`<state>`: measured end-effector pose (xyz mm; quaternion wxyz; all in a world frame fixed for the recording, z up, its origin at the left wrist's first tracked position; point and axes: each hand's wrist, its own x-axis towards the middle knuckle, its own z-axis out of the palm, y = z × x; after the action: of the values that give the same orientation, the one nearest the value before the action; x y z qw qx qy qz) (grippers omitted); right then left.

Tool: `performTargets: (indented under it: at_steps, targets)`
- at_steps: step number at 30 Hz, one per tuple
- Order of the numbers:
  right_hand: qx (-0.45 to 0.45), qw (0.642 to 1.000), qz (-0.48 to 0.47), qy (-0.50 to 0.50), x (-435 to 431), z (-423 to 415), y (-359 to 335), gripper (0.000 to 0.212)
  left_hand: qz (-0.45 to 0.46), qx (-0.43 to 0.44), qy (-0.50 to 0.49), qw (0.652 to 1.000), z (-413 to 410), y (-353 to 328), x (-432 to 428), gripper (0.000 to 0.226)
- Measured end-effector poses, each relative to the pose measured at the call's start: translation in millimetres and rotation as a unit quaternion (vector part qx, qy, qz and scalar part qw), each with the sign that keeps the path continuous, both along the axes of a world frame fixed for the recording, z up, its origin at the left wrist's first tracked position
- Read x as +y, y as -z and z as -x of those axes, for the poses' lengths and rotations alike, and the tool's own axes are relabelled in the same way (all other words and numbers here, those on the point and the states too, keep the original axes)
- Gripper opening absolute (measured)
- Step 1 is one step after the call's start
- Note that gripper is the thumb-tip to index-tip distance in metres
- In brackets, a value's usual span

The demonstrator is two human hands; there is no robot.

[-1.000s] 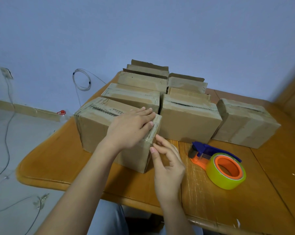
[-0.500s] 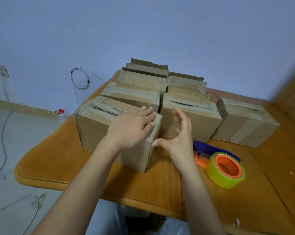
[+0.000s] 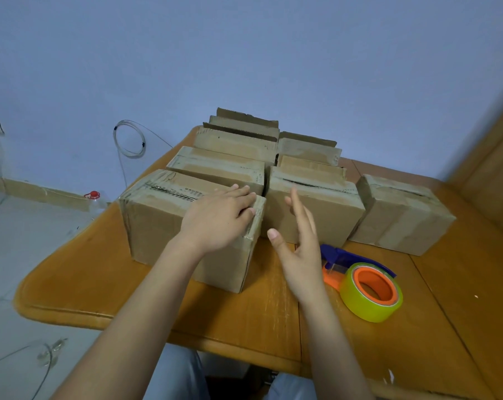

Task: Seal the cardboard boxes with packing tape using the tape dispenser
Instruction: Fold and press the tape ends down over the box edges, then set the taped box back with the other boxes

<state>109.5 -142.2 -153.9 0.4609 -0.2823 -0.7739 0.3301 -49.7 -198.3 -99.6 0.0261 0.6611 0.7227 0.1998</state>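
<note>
Two bare hands, both w/ fingers straight, neither gripping anything: the left hand [image 3: 218, 217] lies flat on top of the near brown cardboard box [image 3: 157, 226], at its right end, holding the flaps down. The right hand [image 3: 299, 249] hangs spread in the air just right of that box, touching nothing as far as I can tell. The blue-and-orange plastic tape dispenser [image 3: 335, 256] w/ its yellow-green tape roll [image 3: 360, 310] lies flat on the orange-brown wooden table [image 3: 100, 284], near that box, to its right, beyond the right hand. More brown cardboard boxes [image 3: 311, 209] stand behind & right of the near box, close-packed. Step in hand, I'd judge: fetch the dispenser. To do it well: press w/ the left palm so the flaps meet along the seam, take the dispenser by its handle, start the tape on the box's end face, run it straight along the seam & over the other end, then rub flat. Writing: none legible. Only dark smudged marks along the box-top seam, no brand or label readable.
</note>
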Motion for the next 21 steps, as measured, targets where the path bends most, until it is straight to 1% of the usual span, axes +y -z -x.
performTargets:
  at_steps: [2,3,5,6,7,10,12,17,18,19,21]
  targets:
    - [-0.019,0.999,-0.001,-0.029,-6,2,-6,0.072,0.007,-0.006,0.003,1.000,0,-2,1,0.047]
    - [-0.052,0.997,-0.006,-0.051,-8,5,-8,0.078,0.010,-0.010,0.006,1.000,-1,-3,2,0.047]
    - [-0.145,0.986,-0.019,-0.085,-10,13,-10,0.090,0.015,-0.034,0.008,0.999,-1,-6,3,0.045]
    - [-0.182,0.979,-0.025,-0.085,-10,16,-9,0.093,0.018,-0.049,0.008,0.999,-1,-7,4,0.044]
    - [-0.202,0.976,-0.031,-0.075,-11,19,-9,0.093,0.024,-0.062,0.010,0.998,0,-9,4,0.044]
    - [-0.188,0.980,-0.027,-0.060,-12,21,-10,0.090,0.039,-0.069,0.023,0.997,-2,-12,3,0.045]
    - [-0.199,0.978,-0.032,-0.059,-11,13,-12,0.087,0.057,-0.067,0.036,0.995,-7,-16,-1,0.048]
    - [-0.253,0.964,-0.074,-0.029,-9,-23,-20,0.079,0.124,-0.063,0.148,0.979,-13,-34,-16,0.065]
    - [-0.262,0.961,-0.090,-0.018,-8,-34,-20,0.079,0.135,-0.047,0.155,0.977,-12,-37,-19,0.072]
    - [-0.266,0.958,-0.102,-0.004,-7,-45,-20,0.081,0.145,-0.011,0.156,0.977,-9,-38,-22,0.079]
    - [-0.262,0.960,-0.097,0.017,-4,-68,-21,0.083,0.153,0.079,0.148,0.974,0,-36,-25,0.091]
